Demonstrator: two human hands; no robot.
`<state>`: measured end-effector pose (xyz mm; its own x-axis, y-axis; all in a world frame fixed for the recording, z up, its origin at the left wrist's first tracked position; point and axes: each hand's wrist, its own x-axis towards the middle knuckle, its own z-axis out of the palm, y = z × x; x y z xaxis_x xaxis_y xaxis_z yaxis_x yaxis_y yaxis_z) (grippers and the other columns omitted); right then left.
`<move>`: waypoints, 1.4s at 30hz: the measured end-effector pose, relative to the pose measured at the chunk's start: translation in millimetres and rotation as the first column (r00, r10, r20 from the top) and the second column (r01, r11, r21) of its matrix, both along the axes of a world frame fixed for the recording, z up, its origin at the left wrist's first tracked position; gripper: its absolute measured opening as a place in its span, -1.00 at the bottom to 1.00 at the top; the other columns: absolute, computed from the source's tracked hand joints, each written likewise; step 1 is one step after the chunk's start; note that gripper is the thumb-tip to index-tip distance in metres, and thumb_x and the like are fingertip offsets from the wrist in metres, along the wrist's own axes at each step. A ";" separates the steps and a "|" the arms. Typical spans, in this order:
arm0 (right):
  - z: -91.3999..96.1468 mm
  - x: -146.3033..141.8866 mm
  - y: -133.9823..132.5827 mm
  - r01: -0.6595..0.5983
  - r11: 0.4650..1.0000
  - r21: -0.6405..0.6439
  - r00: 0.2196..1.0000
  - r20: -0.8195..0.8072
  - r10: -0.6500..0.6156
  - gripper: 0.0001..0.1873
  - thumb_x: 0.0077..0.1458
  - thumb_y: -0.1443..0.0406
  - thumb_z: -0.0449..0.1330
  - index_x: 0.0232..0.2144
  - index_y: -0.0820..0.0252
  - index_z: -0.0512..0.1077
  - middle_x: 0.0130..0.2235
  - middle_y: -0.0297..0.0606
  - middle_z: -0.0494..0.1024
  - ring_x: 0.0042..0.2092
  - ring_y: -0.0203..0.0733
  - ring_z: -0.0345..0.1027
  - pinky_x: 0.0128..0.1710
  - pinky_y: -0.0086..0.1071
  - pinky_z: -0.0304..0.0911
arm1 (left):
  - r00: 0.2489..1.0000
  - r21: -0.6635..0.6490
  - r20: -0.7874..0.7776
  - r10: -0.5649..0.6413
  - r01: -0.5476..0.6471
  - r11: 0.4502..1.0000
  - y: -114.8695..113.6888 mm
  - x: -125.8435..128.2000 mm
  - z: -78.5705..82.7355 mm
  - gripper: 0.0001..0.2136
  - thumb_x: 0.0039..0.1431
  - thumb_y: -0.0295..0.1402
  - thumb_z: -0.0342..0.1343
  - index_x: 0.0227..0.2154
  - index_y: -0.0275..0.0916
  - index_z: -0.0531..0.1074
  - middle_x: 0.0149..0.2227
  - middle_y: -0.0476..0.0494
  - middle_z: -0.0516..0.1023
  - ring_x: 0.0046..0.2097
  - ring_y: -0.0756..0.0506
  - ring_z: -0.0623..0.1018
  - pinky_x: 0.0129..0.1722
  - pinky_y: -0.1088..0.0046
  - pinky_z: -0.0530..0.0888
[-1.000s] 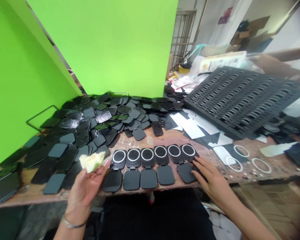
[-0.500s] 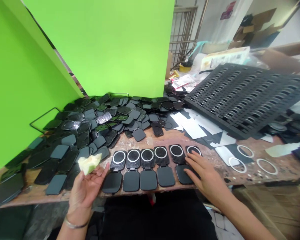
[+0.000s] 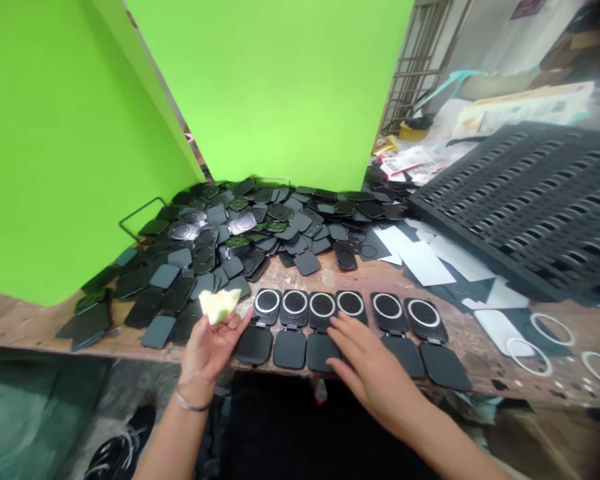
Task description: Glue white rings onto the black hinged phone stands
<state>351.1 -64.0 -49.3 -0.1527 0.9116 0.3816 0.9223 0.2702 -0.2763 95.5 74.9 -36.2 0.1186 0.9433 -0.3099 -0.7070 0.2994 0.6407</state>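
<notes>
My left hand [image 3: 211, 347] is closed around a pale yellow-green chunk [image 3: 219, 305] that looks like a bitten piece of fruit; its fingertips are beside the left end of a row. That row holds several black hinged plates, each opened flat, with a white ring [image 3: 267, 302] on the ridged upper half and a smooth lower flap [image 3: 289, 349] towards me. Fingers stretched, my right hand [image 3: 365, 360] lies over the fourth plate [image 3: 351, 304], hiding its lower flap. Its fingertips reach the edge of the third plate [image 3: 323, 312]. Contact is hard to tell.
Behind the row spreads a heap of similar black plates [image 3: 280, 227], against green panels [image 3: 280, 87]. To the right are white sheets [image 3: 425, 260], loose white rings [image 3: 553, 329] and a large slotted black rack [image 3: 530, 200]. The wooden table edge [image 3: 25, 333] runs in front.
My right hand has moved left along the row, from the sixth plate to the fourth, uncovering the two right-hand plates. My left hand still holds the chunk. The view has turned left.
</notes>
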 end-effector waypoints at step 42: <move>2.6 -181.6 272.2 -0.477 0.864 -0.161 0.803 0.321 0.502 -0.43 0.26 0.44 -0.05 0.27 0.03 0.23 0.38 -0.10 0.07 0.38 0.36 -0.20 0.13 0.31 0.12 | 0.968 0.043 0.052 0.243 -0.246 0.968 16.8 -137.3 -11.5 -0.60 -0.33 -0.23 0.52 -0.37 -0.24 0.59 -0.49 -0.01 0.57 -0.47 -0.02 0.49 0.07 0.10 0.49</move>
